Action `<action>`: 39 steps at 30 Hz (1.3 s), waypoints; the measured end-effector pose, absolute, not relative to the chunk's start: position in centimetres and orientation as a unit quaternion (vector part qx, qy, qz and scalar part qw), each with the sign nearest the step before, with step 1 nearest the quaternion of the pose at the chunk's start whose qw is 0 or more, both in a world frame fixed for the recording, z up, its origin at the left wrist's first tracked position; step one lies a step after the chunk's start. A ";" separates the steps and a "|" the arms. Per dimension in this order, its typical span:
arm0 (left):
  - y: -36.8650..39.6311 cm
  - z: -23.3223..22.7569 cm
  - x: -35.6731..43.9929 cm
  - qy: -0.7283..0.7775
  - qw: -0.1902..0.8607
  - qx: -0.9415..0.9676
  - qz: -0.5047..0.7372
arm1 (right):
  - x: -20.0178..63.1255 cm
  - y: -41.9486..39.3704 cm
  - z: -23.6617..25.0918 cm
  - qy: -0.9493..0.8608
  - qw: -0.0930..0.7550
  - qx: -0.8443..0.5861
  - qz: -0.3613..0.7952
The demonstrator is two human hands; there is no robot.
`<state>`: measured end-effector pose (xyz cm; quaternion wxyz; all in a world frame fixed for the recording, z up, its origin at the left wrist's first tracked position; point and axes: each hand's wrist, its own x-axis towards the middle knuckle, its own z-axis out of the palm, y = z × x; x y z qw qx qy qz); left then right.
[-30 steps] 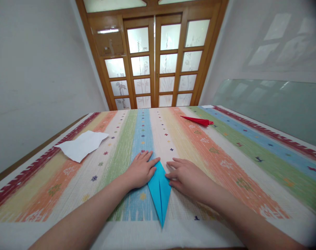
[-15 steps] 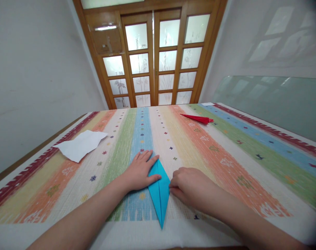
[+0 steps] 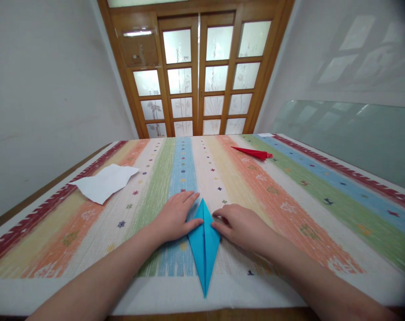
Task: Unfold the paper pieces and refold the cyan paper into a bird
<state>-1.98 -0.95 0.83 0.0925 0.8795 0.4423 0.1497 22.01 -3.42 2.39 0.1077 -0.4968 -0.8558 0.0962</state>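
Observation:
A blue folded paper [image 3: 205, 258], shaped like a long diamond with a crease down its middle, lies on the tablecloth with one point toward me. My left hand [image 3: 175, 217] holds it at the upper left, the thumb on top near the centre crease and the fingers reaching out beside the far point. At the right corner is my right hand [image 3: 237, 226]. Its fingers are curled, and thumb and forefinger close on the paper's right edge. The undersides of both hands' fingers are hidden.
On the left of the striped tablecloth [image 3: 155, 191] rests a creased white paper sheet [image 3: 105, 182]. A red folded paper piece [image 3: 254, 153] is farther back on the right, with a white scrap [image 3: 266, 134] at the far edge. A glass panel [image 3: 342, 138] leans beside the right wall.
My right hand has shifted slightly up and left onto the paper's right edge. The blue paper now sits straighter, its near point a little farther left and closer to me.

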 end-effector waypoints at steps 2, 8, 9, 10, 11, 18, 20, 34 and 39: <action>-0.9 0.9 -2.1 0.445 0.094 0.876 0.159 | 21.9 -3.4 2.3 -0.860 0.104 -0.490 0.094; -0.9 0.5 -2.1 0.441 0.135 0.869 0.179 | 21.5 -3.8 2.8 -0.860 0.129 -0.470 0.153; -0.9 0.4 -2.1 0.437 0.148 0.868 0.182 | 21.4 -3.9 2.8 -0.857 0.133 -0.470 0.167; -0.9 0.2 -2.1 0.432 0.161 0.868 0.186 | 21.3 -3.9 2.8 -0.854 0.137 -0.470 0.178; -0.8 0.1 -2.1 0.427 0.174 0.867 0.192 | 21.2 -3.9 2.8 -0.851 0.139 -0.471 0.188; -0.3 -1.0 -2.1 0.420 0.241 0.836 0.257 | 20.7 -4.1 2.6 -0.831 0.162 -0.477 0.236; -0.1 -1.1 -2.0 0.426 0.257 0.825 0.269 | 20.7 -4.2 2.5 -0.828 0.173 -0.475 0.241; 0.7 0.0 -1.7 0.421 0.432 0.655 0.456 | 21.3 -2.7 1.5 -0.753 0.282 -0.492 0.334; 0.9 0.5 -1.7 0.404 0.475 0.594 0.508 | 21.3 -2.2 0.8 -0.716 0.305 -0.468 0.419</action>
